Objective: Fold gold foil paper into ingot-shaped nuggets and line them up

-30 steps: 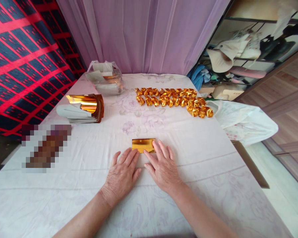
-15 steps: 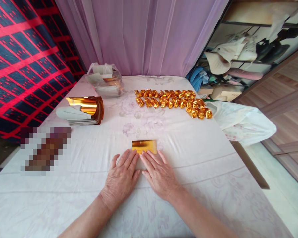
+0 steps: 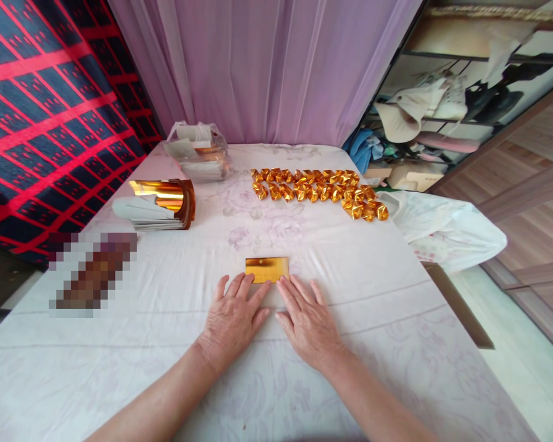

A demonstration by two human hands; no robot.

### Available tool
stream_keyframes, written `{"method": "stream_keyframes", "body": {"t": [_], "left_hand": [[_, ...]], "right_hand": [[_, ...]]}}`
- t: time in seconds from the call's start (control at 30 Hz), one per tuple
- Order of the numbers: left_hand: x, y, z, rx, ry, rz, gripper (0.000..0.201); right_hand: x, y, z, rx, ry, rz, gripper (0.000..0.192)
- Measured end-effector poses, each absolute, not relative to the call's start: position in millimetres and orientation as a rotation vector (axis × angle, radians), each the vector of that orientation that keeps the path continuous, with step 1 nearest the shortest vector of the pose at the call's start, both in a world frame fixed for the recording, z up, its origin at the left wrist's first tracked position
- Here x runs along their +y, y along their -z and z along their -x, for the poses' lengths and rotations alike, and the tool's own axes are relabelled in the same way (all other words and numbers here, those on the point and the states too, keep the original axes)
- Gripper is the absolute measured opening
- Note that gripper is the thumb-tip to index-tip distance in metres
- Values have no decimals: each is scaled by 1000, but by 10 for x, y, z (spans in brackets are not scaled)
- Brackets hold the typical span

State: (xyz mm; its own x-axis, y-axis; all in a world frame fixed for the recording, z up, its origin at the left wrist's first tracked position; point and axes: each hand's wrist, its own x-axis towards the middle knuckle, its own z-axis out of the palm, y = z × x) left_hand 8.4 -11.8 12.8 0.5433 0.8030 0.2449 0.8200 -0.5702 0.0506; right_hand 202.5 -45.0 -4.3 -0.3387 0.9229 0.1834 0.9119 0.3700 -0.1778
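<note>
Flat fingertips pin gold foil sheet; folded pieces beyond.

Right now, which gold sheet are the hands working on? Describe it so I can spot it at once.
On the white cloth-covered table, look at the near middle, just beyond the fingertips of the left hand and right hand. The gold sheet lies there flat, a single small rectangle. Unlike the curled stack of foil at far left or the rows of folded gold pieces farther back, it lies alone and flat.

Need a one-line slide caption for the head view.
Both hands, left hand and right hand, press flat on a gold foil sheet on the white cloth, folded gold pieces lined up beyond.
</note>
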Motion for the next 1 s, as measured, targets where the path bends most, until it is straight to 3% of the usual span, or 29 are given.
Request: {"method": "stream_keyframes", "body": {"t": [1.0], "left_hand": [[-145, -28, 116, -1499, 507, 2684, 37]], "right_hand": [[-429, 80, -1994, -2313, -78, 1683, 45]]}}
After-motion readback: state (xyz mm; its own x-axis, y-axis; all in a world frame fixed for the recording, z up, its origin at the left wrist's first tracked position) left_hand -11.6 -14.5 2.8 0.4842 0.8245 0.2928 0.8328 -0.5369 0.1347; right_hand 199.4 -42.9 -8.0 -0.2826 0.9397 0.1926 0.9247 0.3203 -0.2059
